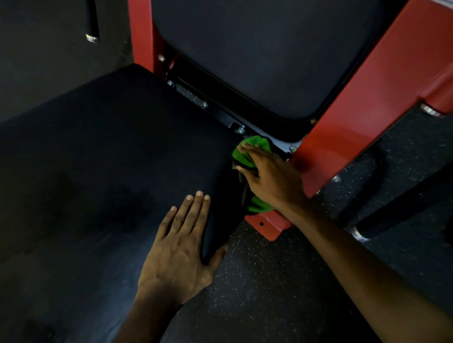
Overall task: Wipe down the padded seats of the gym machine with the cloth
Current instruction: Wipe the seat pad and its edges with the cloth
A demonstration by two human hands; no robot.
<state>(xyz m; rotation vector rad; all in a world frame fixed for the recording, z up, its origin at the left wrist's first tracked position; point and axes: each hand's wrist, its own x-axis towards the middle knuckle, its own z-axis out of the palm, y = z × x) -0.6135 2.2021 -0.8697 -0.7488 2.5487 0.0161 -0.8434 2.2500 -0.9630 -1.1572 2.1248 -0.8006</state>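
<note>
The black padded seat [97, 166] fills the left and centre of the head view, with the black padded backrest [263, 49] upright behind it. My left hand [181, 246] lies flat on the seat's right edge, fingers straight and thumb over the side. My right hand [269, 178] presses a green cloth [249, 153] against the seat's rear right corner, fingers stretched over the cloth. Part of the cloth [259, 205] shows below my wrist; the rest is hidden under the hand.
Red frame posts [364, 99] flank the backrest, and a red foot plate [267, 226] sits on the speckled rubber floor [281, 276]. Bolts and a bracket [197, 99] lie in the gap between seat and backrest. A dark bar [398, 210] with a metal end runs at right.
</note>
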